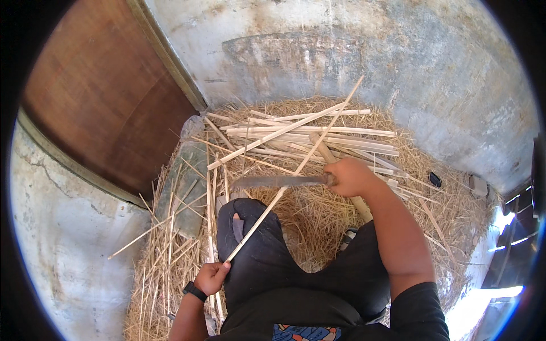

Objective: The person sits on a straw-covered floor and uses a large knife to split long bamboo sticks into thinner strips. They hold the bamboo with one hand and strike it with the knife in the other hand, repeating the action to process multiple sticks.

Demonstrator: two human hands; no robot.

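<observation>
My left hand (210, 278), with a dark band at its wrist, is closed on the near end of a long pale bamboo strip (254, 227). The strip slants up and away over my left knee, its far end above the pile. My right hand (351, 177) is wrapped around the handle of a long knife (263, 182), mostly hiding that handle. The grey blade points left and meets the strip about midway. Under my right hand runs a thicker wooden stick (362, 208), partly hidden. Behind it lies a pile of split strips (318, 136).
Straw-like shavings (307, 241) cover the floor. Loose thin strips (170, 227) lie to the left, near a brown door (108, 85). A stained wall (318, 51) closes the far side. A small black object (435, 179) lies at right, beside a block (478, 186).
</observation>
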